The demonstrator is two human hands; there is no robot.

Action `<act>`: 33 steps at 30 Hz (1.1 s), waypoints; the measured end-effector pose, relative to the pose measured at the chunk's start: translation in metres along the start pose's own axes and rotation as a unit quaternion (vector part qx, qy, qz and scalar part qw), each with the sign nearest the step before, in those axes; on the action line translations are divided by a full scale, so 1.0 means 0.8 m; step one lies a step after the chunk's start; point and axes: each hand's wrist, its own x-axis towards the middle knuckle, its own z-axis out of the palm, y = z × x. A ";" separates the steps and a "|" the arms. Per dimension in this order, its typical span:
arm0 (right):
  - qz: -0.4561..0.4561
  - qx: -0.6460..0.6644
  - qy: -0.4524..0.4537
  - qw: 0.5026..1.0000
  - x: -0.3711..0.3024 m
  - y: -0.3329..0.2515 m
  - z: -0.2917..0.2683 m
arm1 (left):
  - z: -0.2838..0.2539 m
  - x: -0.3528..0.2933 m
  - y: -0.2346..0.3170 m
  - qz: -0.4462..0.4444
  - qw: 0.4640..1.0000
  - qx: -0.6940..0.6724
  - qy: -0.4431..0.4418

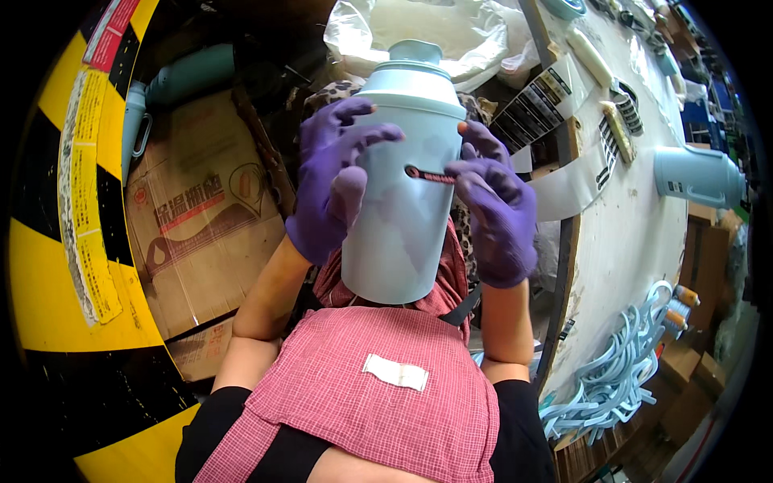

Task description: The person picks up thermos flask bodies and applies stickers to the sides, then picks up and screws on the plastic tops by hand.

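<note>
A light blue thermos flask [396, 229] rests on my lap, its spout end pointing away from me. Both hands wear purple gloves with bare fingertips. Left of the flask, my left hand [332, 173] has its fingers apart and curved over the flask's side, holding nothing; whether it touches the wall I cannot tell. Between thumb and fingers, my right hand [495, 197] pinches one end of a narrow black sticker strip [431, 175] with a rounded end and reddish marks. That strip lies across the flask's front, apparently against or just above it; the pinched end is hidden.
At right, a worktable [620, 266] bears sheets of black labels [541, 101], a pile of light blue handles [616, 374] and another blue flask [699, 175]. Cardboard [201, 209] and darker flasks [193, 76] are at left, beside a yellow-black striped surface [56, 282]. Beyond is a plastic-lined container [475, 40].
</note>
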 end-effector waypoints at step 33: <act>0.012 0.196 0.242 0.950 0.062 0.085 0.003 | 0.033 0.037 -0.062 -0.131 0.988 -0.079 -0.006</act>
